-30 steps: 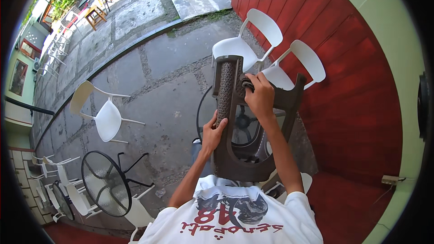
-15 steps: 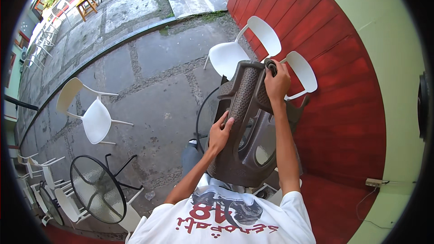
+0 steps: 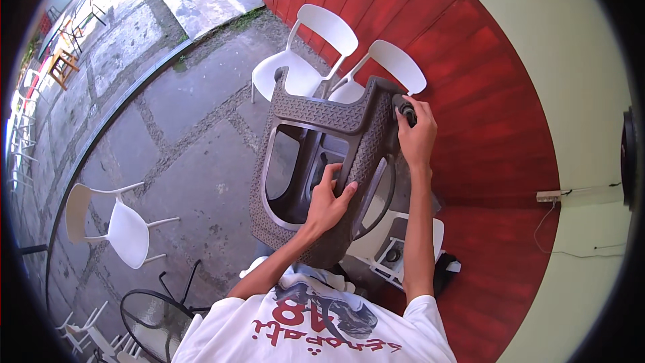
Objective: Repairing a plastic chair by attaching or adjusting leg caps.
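Note:
Upright before me is a large dark brown moulded plastic furniture piece (image 3: 322,113) with a woven-pattern surface and big rounded openings. My left hand (image 3: 328,203) grips a bar of it beside the wide opening, thumb on the patterned face and fingers curling over the edge. At its upper right corner, my right hand (image 3: 418,133) closes around a small dark rolled or cylindrical thing (image 3: 408,114) that touches the plastic. Its kind cannot be made out, nor whether it is part of the piece. The brown piece hides part of a round black table rim (image 3: 381,212) behind it.
Two white chairs (image 3: 329,27) stand just beyond, by the red plank wall (image 3: 484,114). Another white chair (image 3: 127,232) is at the left, and a round glass table (image 3: 151,319) lies tipped at lower left. A white seat (image 3: 366,245) holding dark items is at my right.
The brown piece has turned, so its broad face with the wide opening shows. Both hands keep hold at the bar and the corner. My view has swung to the right.

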A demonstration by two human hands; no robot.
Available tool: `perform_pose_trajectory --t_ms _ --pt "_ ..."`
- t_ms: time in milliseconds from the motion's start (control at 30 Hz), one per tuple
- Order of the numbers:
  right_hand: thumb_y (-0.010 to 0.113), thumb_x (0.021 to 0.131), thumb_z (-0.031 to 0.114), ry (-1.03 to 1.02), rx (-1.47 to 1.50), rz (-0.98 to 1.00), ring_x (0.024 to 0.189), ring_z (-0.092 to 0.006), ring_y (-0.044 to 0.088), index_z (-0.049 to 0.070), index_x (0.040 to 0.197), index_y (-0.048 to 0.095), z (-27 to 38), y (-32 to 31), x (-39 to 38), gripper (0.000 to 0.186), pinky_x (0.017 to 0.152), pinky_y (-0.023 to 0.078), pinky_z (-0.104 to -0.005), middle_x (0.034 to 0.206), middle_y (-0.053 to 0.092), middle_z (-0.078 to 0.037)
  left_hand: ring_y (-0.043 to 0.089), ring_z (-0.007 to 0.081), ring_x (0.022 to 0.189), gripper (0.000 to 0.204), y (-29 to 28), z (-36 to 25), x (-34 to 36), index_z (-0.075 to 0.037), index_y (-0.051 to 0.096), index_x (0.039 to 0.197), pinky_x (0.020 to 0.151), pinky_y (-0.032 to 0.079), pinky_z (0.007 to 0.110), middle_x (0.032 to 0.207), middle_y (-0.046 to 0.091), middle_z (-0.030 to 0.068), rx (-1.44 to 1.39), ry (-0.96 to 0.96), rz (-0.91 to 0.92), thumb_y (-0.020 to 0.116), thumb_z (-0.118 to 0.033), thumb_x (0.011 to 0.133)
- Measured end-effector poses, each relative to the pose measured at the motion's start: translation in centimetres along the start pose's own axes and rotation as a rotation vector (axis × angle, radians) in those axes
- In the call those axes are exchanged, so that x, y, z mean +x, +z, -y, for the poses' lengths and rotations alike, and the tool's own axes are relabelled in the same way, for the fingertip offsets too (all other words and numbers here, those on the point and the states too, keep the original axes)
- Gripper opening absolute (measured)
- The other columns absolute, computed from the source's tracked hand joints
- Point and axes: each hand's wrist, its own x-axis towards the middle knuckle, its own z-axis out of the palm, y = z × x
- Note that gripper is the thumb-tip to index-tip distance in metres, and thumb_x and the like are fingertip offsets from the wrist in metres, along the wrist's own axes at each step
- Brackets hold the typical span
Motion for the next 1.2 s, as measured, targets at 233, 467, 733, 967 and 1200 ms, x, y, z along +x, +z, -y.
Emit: perform_pose_trajectory --t_ms 233,467,733,967,1200 --pt "0.067 0.082 -0.007 0.078 -0.064 0.012 0.096 -0.0372 0.066 0.005 0.117 0.070 -2.1 -0.2 -2.9 0.038 0.082 0.051 -0.0441 0.103 0.063 -0.016 0.061 0.0110 0.080 0.050 1.9 1.7 0.7 -0.004 0.042 0.146 0.073 0.050 0.029 0.093 0.072 0.0117 0.023 0.004 0.169 0.063 -0.019 0.104" --pt "0.065 0.076 -0.012 0.191 -0.041 0.054 0.095 -0.0381 0.066 0.004 0.115 0.071 -2.8 -0.9 -12.8 0.042 0.082 0.052 -0.0435 0.103 0.063 -0.014 0.057 0.0096 0.083 0.056 3.2 6.3 1.3 -0.004 0.040 0.156 0.075 0.050 0.029 0.098 0.072 0.0111 0.140 0.045 0.266 0.060 -0.019 0.106" --pt "0.069 0.075 -0.009 0.433 0.112 0.067 0.100 -0.0366 0.066 0.006 0.120 0.071 -1.3 -1.4 -20.8 0.047 0.087 0.052 -0.0431 0.105 0.064 -0.013 0.057 0.0088 0.090 0.056 4.2 8.7 0.9 -0.002 0.040 0.156 0.080 0.049 0.026 0.102 0.072 0.0093 0.184 0.105 0.369 0.059 -0.017 0.106" --pt "0.075 0.079 -0.001 0.536 0.064 -0.134 0.099 -0.0378 0.067 0.005 0.113 0.070 -1.8 0.6 -20.1 0.035 0.084 0.053 -0.0432 0.104 0.066 -0.016 0.055 0.0075 0.085 0.059 4.0 8.3 1.6 -0.002 0.036 0.158 0.076 0.049 0.026 0.096 0.068 0.0047 0.191 0.039 0.441 0.058 -0.016 0.106" --pt "0.075 0.082 0.003 0.596 0.014 -0.322 0.100 -0.0404 0.067 0.004 0.111 0.068 -6.8 1.0 -16.2 0.030 0.086 0.052 -0.0460 0.106 0.067 -0.017 0.057 0.0095 0.090 0.061 3.1 8.9 1.4 -0.002 0.031 0.160 0.080 0.049 0.026 0.106 0.067 0.0049 0.264 0.035 0.530 0.057 -0.018 0.107"
